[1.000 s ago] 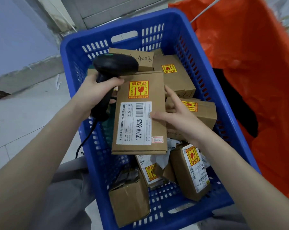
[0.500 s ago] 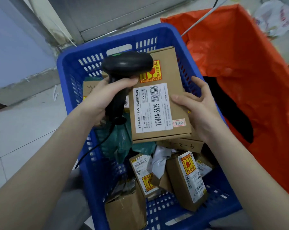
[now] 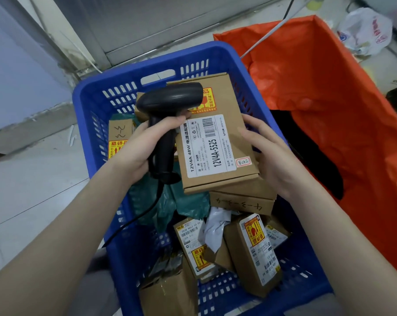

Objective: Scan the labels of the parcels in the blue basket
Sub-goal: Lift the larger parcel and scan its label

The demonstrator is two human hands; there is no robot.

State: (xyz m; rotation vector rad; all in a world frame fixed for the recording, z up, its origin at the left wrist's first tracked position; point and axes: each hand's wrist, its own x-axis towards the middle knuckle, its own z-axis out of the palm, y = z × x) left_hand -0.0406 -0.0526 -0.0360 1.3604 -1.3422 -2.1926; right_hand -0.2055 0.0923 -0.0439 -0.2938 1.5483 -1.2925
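Holding scanner (image 3: 168,115) in left hand (image 3: 138,151), fingers wrapped round grip; right hand (image 3: 268,156) clamping labelled parcel (image 3: 218,137) above blue basket (image 3: 97,115), head over label. Approx. six more parcels in basket, near end, apparently unscanned. Early-to-mid task, prob.

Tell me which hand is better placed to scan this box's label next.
Left. The left hand grips the black scanner right beside the white label, while the right hand only holds the box.

One scanner (image 3: 168,103), one basket (image 3: 97,124).
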